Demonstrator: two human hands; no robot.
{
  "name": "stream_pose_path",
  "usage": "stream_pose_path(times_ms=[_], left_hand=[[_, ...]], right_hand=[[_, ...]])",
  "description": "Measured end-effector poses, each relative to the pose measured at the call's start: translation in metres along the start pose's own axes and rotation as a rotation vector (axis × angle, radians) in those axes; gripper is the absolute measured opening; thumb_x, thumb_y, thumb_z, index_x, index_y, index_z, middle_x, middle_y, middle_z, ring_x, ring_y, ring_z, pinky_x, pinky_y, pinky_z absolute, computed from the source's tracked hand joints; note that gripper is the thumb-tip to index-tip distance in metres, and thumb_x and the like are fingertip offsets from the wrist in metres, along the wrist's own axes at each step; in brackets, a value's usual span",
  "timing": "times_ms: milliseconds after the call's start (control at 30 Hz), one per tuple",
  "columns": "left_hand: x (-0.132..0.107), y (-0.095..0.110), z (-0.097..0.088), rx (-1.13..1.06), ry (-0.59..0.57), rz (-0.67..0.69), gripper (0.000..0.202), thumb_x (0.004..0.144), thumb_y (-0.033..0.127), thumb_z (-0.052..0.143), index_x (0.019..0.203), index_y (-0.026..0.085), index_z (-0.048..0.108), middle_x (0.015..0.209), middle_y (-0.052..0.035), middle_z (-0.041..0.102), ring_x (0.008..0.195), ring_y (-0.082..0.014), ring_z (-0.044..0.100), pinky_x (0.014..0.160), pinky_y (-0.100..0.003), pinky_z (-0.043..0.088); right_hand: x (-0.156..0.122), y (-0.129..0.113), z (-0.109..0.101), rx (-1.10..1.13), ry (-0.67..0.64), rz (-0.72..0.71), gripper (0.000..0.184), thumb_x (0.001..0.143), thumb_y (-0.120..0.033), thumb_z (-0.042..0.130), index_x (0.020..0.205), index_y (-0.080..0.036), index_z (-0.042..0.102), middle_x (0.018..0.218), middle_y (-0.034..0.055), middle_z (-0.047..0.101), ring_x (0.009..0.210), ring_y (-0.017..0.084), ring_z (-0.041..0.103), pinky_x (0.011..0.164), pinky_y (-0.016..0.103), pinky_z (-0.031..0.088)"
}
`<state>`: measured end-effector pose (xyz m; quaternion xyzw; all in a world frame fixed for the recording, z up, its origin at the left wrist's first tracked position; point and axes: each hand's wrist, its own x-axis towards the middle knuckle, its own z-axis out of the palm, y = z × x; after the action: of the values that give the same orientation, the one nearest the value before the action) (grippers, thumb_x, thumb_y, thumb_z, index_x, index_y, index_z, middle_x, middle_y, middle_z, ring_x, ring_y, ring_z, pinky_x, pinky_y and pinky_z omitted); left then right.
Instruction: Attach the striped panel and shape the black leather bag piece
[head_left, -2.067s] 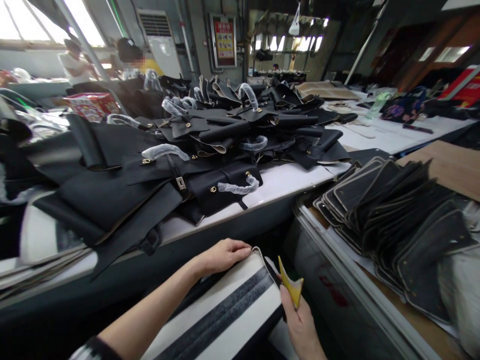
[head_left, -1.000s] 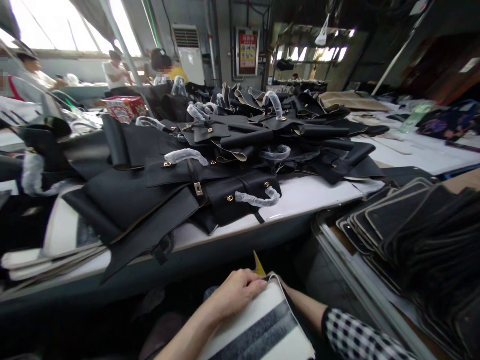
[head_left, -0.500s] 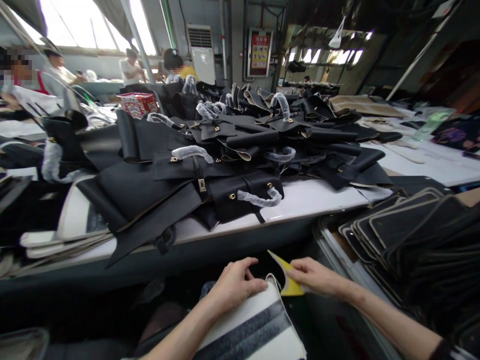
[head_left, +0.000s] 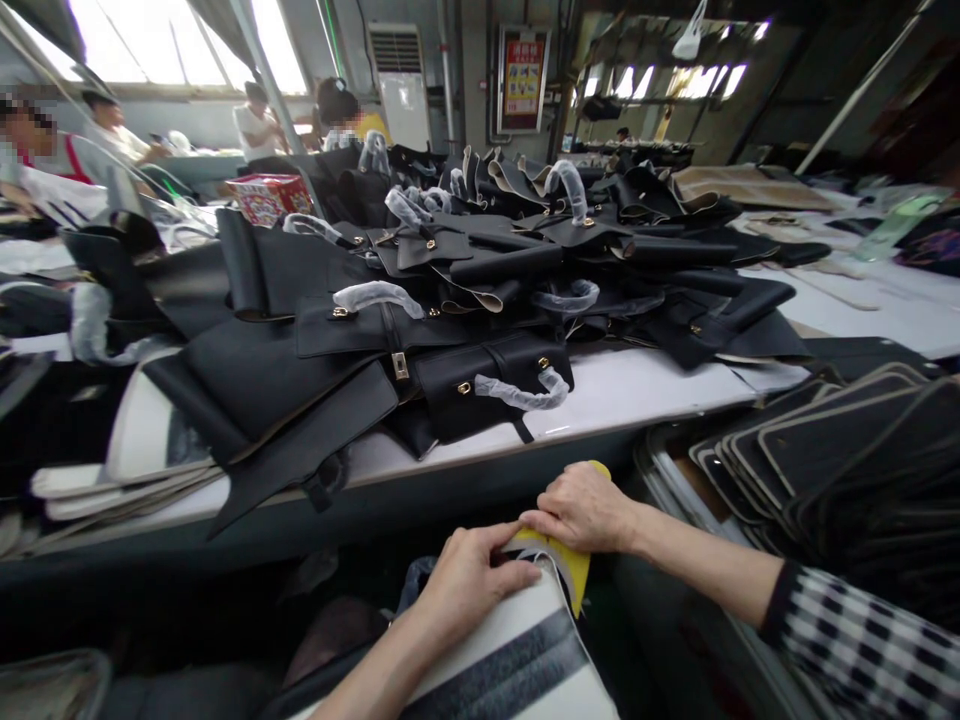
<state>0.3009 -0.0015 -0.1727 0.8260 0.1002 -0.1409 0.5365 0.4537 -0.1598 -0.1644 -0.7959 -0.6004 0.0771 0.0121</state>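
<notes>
A white panel (head_left: 510, 620) with a broad dark stripe lies low in front of me, its far corner rounded. My left hand (head_left: 472, 580) is closed at the panel's far end, thumb on top; some of its fingertips are hidden. My right hand (head_left: 589, 508) grips a thin yellow curved piece (head_left: 571, 566) with a pale inner side, its exact kind unclear. The yellow piece bends around the panel's rounded corner. Both hands meet there, fingertips close together.
Black leather bag parts (head_left: 330, 345) with plastic-wrapped handles are heaped on the white table (head_left: 637, 390). To the right stand stacked dark panels (head_left: 847, 440) with pale edges. More white panels (head_left: 142, 430) lie at the left. People work in the background.
My right hand has moved left and up, bringing the yellow piece from beside the panel onto its rounded corner. My left hand stays at the panel's end. The view has shifted slightly.
</notes>
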Motion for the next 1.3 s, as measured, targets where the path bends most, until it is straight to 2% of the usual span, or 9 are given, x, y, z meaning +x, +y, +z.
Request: stream_pose_path(times_ms=[167,333,467,600,800,1000,1167,1300], left_hand=[[-0.003,0.005,-0.002,0.028,-0.008,0.013,0.024,0.082,0.04,0.066,0.094,0.023,0.077,0.068,0.0043,0.06,0.066,-0.0142,0.05,0.06,-0.023,0.03],[-0.003,0.006,-0.001,0.072,-0.019,0.008,0.024,0.084,0.041,0.063,0.085,0.02,0.075,0.068,0.0041,0.062,0.061,-0.0129,0.047,0.06,-0.024,0.029],[-0.003,0.005,0.001,0.118,-0.009,0.014,0.028,0.086,0.042,0.061,0.075,0.019,0.072,0.061,0.005,0.055,0.058,-0.0114,0.043,0.058,-0.025,0.026],[-0.003,0.004,0.003,0.179,-0.01,0.011,0.029,0.088,0.043,0.059,0.076,0.02,0.071,0.062,0.0044,0.059,0.057,-0.0118,0.045,0.059,-0.026,0.026],[-0.001,0.002,0.006,0.285,-0.021,0.016,0.033,0.091,0.046,0.055,0.075,0.021,0.07,0.066,0.0013,0.067,0.059,-0.0142,0.055,0.058,-0.028,0.026],[-0.001,-0.005,0.01,0.304,0.003,0.066,0.029,0.093,0.046,0.054,0.084,0.024,0.07,0.077,-0.0008,0.072,0.068,-0.0169,0.064,0.06,-0.027,0.031],[-0.002,-0.005,0.011,0.357,0.003,0.09,0.032,0.095,0.046,0.051,0.084,0.023,0.071,0.077,-0.0028,0.072,0.067,-0.018,0.064,0.06,-0.027,0.032],[-0.004,-0.004,0.009,0.444,0.01,0.09,0.039,0.096,0.05,0.048,0.082,0.021,0.071,0.079,-0.0061,0.073,0.073,-0.0225,0.067,0.062,-0.028,0.036]], right_hand=[[0.001,0.002,0.004,-0.028,0.007,-0.038,0.062,0.103,-0.052,0.034,0.067,-0.018,0.071,0.067,0.0074,0.072,0.061,0.018,0.066,0.054,0.032,0.016],[0.001,0.001,0.005,-0.034,-0.006,-0.057,0.064,0.103,-0.053,0.032,0.066,-0.018,0.071,0.065,0.0082,0.071,0.059,0.018,0.066,0.053,0.03,0.018],[0.001,-0.001,0.005,-0.045,-0.022,-0.057,0.065,0.103,-0.053,0.031,0.067,-0.019,0.073,0.066,0.0087,0.072,0.06,0.019,0.067,0.053,0.029,0.021],[0.0,-0.003,0.008,-0.051,-0.047,-0.043,0.067,0.104,-0.052,0.028,0.068,-0.019,0.074,0.067,0.0093,0.072,0.061,0.021,0.069,0.053,0.029,0.025],[-0.004,-0.009,0.012,-0.053,-0.082,0.0,0.067,0.105,-0.049,0.027,0.069,-0.02,0.076,0.069,0.0093,0.073,0.063,0.023,0.07,0.054,0.029,0.028],[-0.006,-0.014,0.015,-0.052,-0.104,0.058,0.065,0.105,-0.046,0.028,0.07,-0.021,0.077,0.07,0.0088,0.074,0.065,0.024,0.071,0.054,0.03,0.031],[-0.011,-0.022,0.022,-0.06,-0.113,0.143,0.067,0.105,-0.046,0.027,0.069,-0.019,0.077,0.07,0.0103,0.074,0.064,0.023,0.07,0.055,0.029,0.033],[-0.018,-0.033,0.027,-0.07,-0.122,0.213,0.068,0.106,-0.047,0.024,0.071,-0.021,0.077,0.071,0.0101,0.074,0.064,0.023,0.07,0.056,0.028,0.035]])
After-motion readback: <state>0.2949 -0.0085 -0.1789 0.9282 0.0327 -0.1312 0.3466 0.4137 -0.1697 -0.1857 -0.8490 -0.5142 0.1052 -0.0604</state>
